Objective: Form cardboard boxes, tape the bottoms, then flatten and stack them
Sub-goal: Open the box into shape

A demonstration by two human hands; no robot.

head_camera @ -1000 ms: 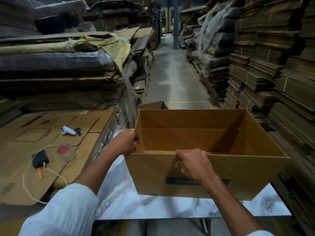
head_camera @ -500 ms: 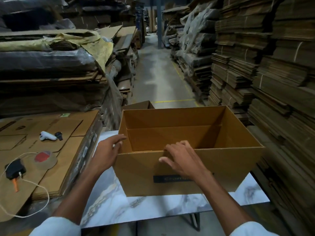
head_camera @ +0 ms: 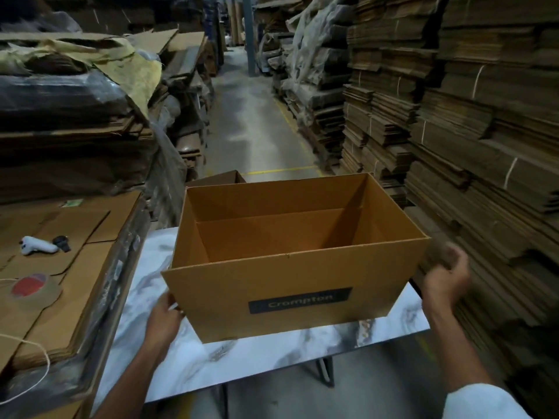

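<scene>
Cardboard box (head_camera: 290, 282) has left grip (head_camera: 165, 323) holding its near-left corner, right grip (head_camera: 446, 278) curled empty beside its right end.

A loose white cloth sleeve (head_camera: 484, 402) covers my upper right arm at five o'clock, leaving the forearm bare down to my right hand (head_camera: 446, 276), while at seven o'clock my arm is bare behind my left hand (head_camera: 165, 320).
</scene>
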